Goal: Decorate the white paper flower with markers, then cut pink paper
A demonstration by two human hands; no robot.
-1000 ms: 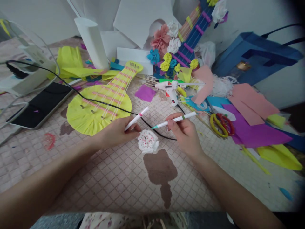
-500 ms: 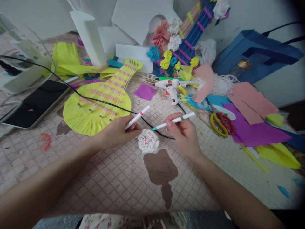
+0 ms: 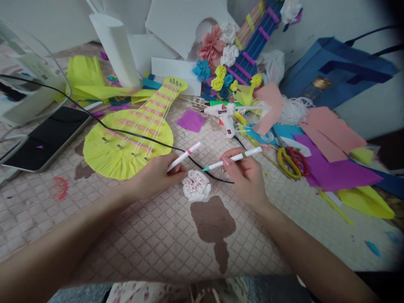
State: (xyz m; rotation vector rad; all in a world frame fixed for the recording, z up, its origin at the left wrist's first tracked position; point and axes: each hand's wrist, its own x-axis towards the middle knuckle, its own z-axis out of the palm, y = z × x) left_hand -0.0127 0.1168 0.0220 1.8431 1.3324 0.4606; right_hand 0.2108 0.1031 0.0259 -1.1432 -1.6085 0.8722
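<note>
A white paper flower (image 3: pixel 196 186) dotted with small red marks lies on the patterned tablecloth (image 3: pixel 142 235) between my hands. My left hand (image 3: pixel 158 174) is closed around a white marker with a pink band (image 3: pixel 186 155), and its fingertips reach the flower's left edge. In my right hand (image 3: pixel 248 179) is a white marker with a green band (image 3: pixel 241 156). Its green tip points left, just over the flower's upper right rim; whether it touches cannot be made out. A yellow paper lute (image 3: pixel 129 143) lies beyond my left hand.
A black cable (image 3: pixel 139 135) crosses the lute and passes behind the flower. A hot glue gun (image 3: pixel 225 115), scissors (image 3: pixel 288 163) and coloured paper (image 3: pixel 337 160) lie at the right. A phone (image 3: pixel 50 136) lies left; a blue bag (image 3: pixel 334 75) stands at the back right.
Both hands and markers stay almost in place over the flower, the green tip having shifted very slightly. The whole view has moved a little.
</note>
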